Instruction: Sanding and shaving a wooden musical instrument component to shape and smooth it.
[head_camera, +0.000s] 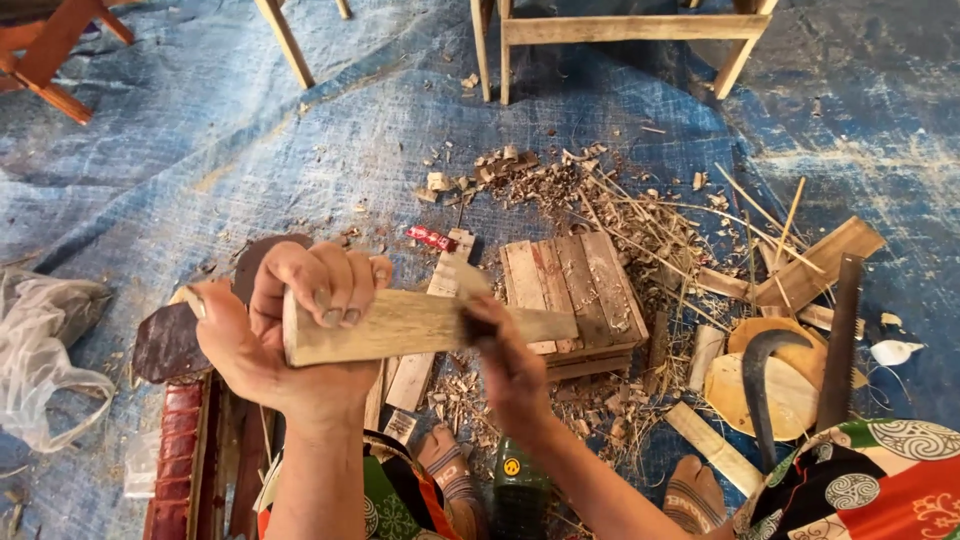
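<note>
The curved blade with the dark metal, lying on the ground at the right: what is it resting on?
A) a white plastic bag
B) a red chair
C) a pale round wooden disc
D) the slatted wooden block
C: the curved blade lies across the pale round wooden disc, right of the slatted wooden block and well clear of both hands.

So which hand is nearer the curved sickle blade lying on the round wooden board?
The right. The right hand works at the middle of the wooden slat, on the side toward the sickle blade; the left hand grips the slat's far end, further away.
</note>
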